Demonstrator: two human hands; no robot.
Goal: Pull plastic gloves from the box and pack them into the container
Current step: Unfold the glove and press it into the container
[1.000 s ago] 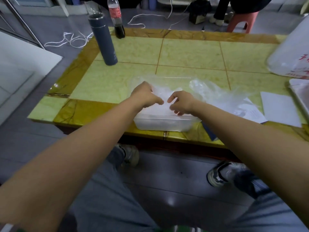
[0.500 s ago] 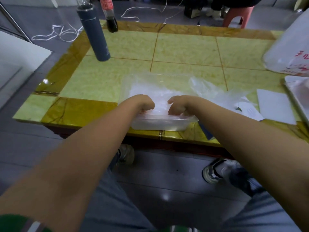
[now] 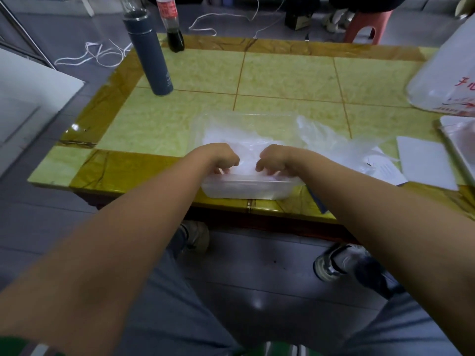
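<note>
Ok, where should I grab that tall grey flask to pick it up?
Probably wrap your hand round the middle of the flask, coming from the near side. It stands upright, its body is straight and round, and the cola bottle stands just behind it, so the front is free.

At the upper right of the frame, a translucent plastic bag bears red Chinese characters, cut off by the edge and only partly legible. The red bottle label, a small white mark on the grey flask and the paper slip's fine print are too blurred to read.
</note>
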